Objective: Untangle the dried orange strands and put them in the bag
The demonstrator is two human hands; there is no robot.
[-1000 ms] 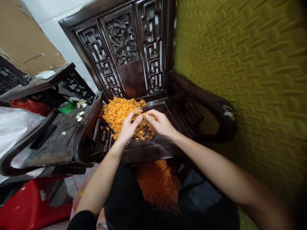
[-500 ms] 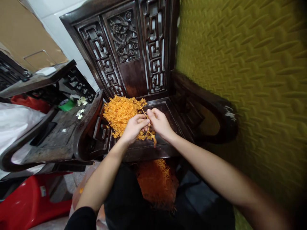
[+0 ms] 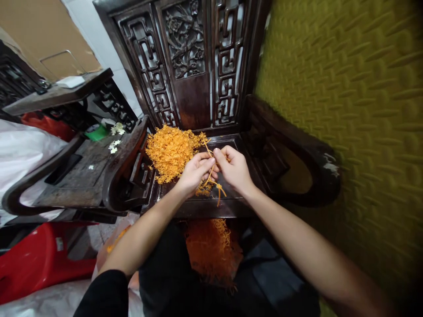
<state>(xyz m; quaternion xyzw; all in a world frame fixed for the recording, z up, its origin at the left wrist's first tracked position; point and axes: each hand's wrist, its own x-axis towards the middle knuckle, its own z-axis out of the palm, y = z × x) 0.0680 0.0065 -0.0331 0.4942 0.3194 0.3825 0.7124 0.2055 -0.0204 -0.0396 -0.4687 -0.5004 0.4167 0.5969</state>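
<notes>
Over the seat of a dark carved wooden chair (image 3: 261, 176), my two hands meet around a thin orange cord (image 3: 209, 147) with knotted ends. My left hand (image 3: 195, 174) pinches the cord between thumb and fingers. Close beside it, my right hand (image 3: 233, 169) is also closed on the cord, thumb and forefinger together. A knotted end (image 3: 220, 188) hangs below the fingers, its tails splayed. Left of my hands lies a heap of orange knotted cord pieces (image 3: 170, 152). A smaller orange clump sits under my hands, partly hidden.
Between my knees is a reddish-orange bag or cloth (image 3: 211, 253) with orange strands on it. A second wooden chair (image 3: 82, 176) at left bears a green tape roll (image 3: 96, 132) and small pale flower-shaped pieces (image 3: 114, 145). A red plastic stool (image 3: 42, 259) stands lower left; yellow patterned matting (image 3: 346, 79) rises at right.
The view has shifted, so the scene sits slightly differently. My hands stay together on the cord; its lower knotted end now hangs with tails more spread.
</notes>
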